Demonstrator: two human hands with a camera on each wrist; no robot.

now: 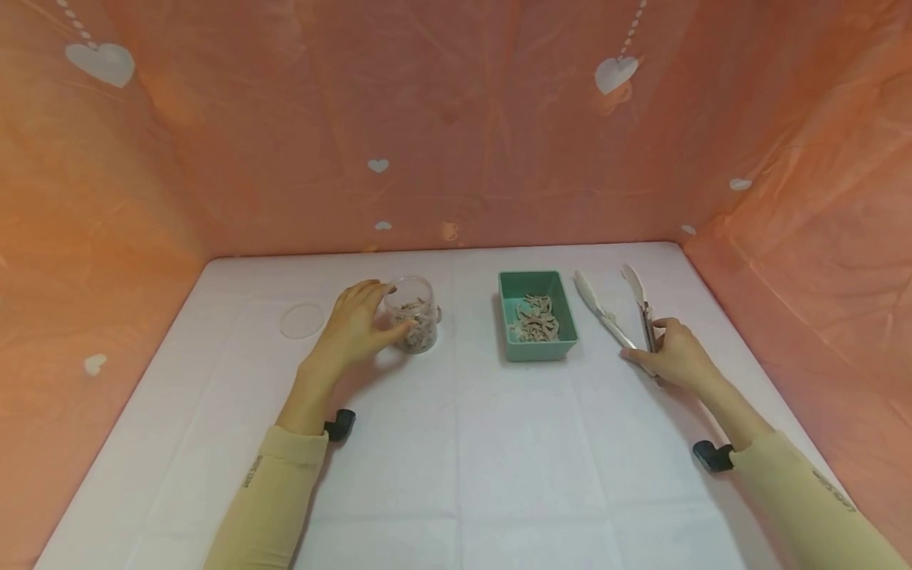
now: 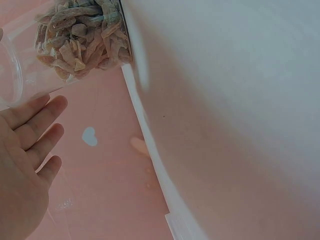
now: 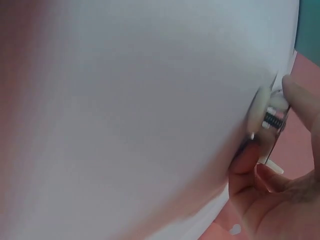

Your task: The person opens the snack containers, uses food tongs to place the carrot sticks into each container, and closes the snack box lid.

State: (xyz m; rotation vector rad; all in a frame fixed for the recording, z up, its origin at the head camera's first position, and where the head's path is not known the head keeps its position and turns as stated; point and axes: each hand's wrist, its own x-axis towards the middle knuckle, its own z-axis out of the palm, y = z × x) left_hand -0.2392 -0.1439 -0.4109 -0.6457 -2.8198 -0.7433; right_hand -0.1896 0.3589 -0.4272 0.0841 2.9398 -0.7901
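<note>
In the head view a clear plastic jar (image 1: 420, 328), partly filled with brownish-grey dried strips, stands upright on the table's left half. My left hand (image 1: 359, 321) is around its left side, thumb in front and index finger near the rim. The other fingers lie fairly straight beside the jar (image 2: 82, 42) in the left wrist view. On the right, my right hand (image 1: 677, 352) grips metal tongs (image 1: 614, 324) with pale tips near their joined end, their arms spread apart. Between the hands sits a green rectangular tray (image 1: 541, 354) holding more strips. The right wrist view is blurred around the tongs (image 3: 272, 117).
A round clear lid (image 1: 302, 321) lies left of the left hand. White cloth covers the table (image 1: 527, 459). An orange-pink curtain (image 1: 456, 119) with hearts surrounds the back and sides. Black wrist cameras sit under both forearms.
</note>
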